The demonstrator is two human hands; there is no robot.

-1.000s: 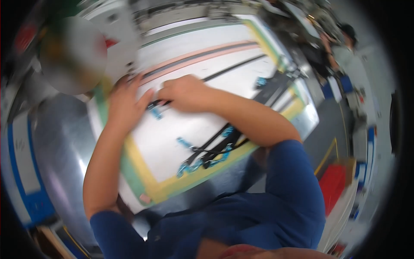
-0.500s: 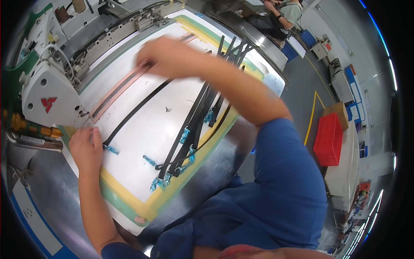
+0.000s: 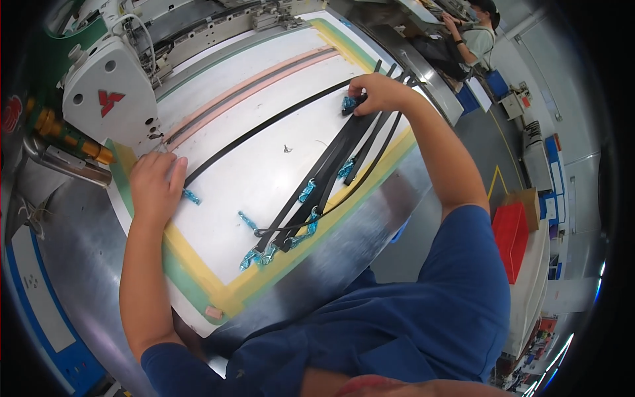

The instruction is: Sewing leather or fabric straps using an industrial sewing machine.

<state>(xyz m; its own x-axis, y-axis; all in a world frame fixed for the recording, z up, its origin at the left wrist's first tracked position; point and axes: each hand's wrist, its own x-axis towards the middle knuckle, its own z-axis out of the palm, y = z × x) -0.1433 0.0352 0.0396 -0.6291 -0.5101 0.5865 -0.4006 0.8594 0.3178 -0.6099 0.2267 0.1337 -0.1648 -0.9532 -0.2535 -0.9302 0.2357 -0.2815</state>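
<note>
My left hand [image 3: 157, 185] rests on the white board [image 3: 238, 258] by the sewing machine head [image 3: 92, 99], fingers slightly bent and thumb apart, touching near the left end of a long black strap [image 3: 264, 128], which has a blue-wrapped piece [image 3: 192, 195]. At the board's upper right my right hand [image 3: 374, 92] grips a black strap end with a blue-wrapped piece [image 3: 348, 103]. Below it lies a bundle of black straps [image 3: 324, 182] with blue-wrapped metal fittings [image 3: 307, 192]. A pink guide strip [image 3: 251, 86] runs across the back of the board.
A metal rail [image 3: 211, 40] runs behind the board. At upper right a co-worker [image 3: 476, 46] works at another bench. A red bin [image 3: 510, 241] and a cardboard box [image 3: 522, 198] stand right of me, beside a marked aisle floor [image 3: 483, 159].
My right hand has moved from the middle of the board to the upper right. My left hand has drawn slightly down and left from its earlier place. The view has also turned.
</note>
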